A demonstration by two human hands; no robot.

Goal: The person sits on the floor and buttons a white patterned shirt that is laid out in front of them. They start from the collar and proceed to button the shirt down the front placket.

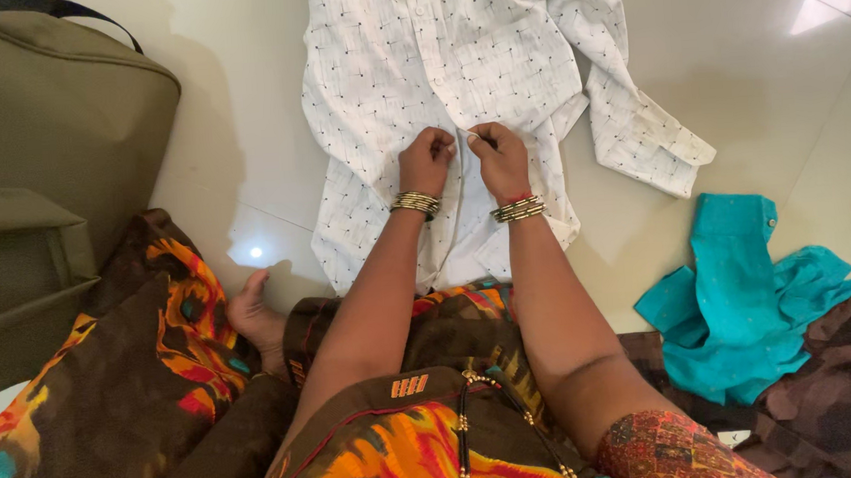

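Observation:
A white shirt [405,63] with small dark specks lies spread front-up on the pale tiled floor, one sleeve stretched out to the right. My left hand [428,160] and my right hand [499,158] meet at the shirt's front opening, near its lower middle. Each hand pinches one edge of the cloth with fingers curled shut. Gold bangles ring both wrists. What sits between the fingertips is too small to make out.
A large olive-green bag [37,164] stands at the left. A teal garment [744,298] lies crumpled at the right on dark patterned cloth. My bare foot [253,318] and brown-and-orange patterned clothing fill the lower frame.

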